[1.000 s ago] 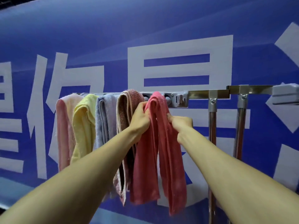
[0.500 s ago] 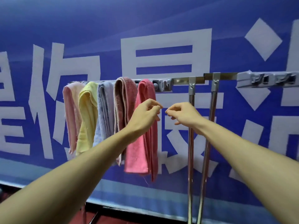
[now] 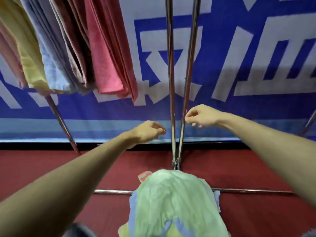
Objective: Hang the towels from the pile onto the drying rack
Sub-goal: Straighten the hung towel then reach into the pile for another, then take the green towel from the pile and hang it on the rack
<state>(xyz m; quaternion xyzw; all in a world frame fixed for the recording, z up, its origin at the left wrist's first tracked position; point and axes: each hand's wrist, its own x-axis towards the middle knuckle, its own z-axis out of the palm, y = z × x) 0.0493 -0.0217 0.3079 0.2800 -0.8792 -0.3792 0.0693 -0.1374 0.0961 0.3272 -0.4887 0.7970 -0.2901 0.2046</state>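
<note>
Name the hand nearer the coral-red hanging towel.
Left. The left hand hovers below and right of the coral-red towel; the right hand is farther right, past the upright metal poles.

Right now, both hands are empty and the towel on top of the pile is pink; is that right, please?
Not quite: in the head view the top towel is light green, not pink. The left hand and right hand are indeed empty.

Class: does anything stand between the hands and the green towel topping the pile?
Nothing visible does. The left hand and right hand hang above the green towel, either side of the rack poles, which stand behind it.
</note>
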